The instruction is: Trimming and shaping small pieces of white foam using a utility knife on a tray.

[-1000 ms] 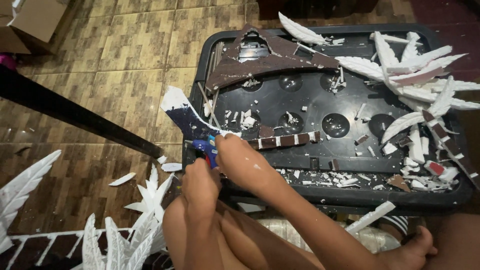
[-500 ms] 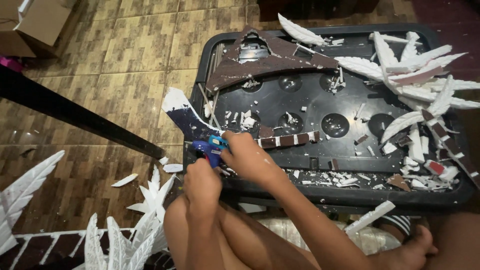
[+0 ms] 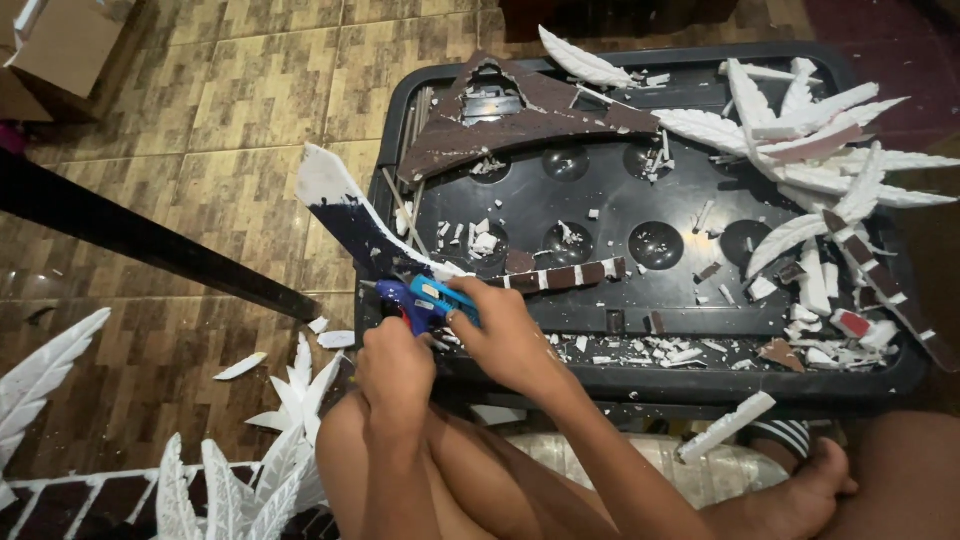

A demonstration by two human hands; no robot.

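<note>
My left hand [image 3: 395,368] is closed around the lower part of a blue glue gun [image 3: 418,299] at the near left corner of a black dimpled tray [image 3: 640,375]. My right hand [image 3: 508,338] grips the gun's light-blue part from the right. The gun's tip meets a long foam piece [image 3: 345,212], white at its far end and dark blue nearer me, which slants up to the left over the tray's edge. A brown-and-white striped foam strip [image 3: 562,276] lies on the tray just right of the gun.
White foam feathers [image 3: 800,130] and scraps cover the tray's right side, and a brown pointed foam panel [image 3: 520,115] lies at its back. More feather cutouts [image 3: 285,400] lie on the tiled floor at left. A dark bar [image 3: 150,245] crosses the floor. My bare legs are below.
My right hand has slid slightly right along the glue gun, so more of its blue body shows. The foam piece and tray have stayed put.
</note>
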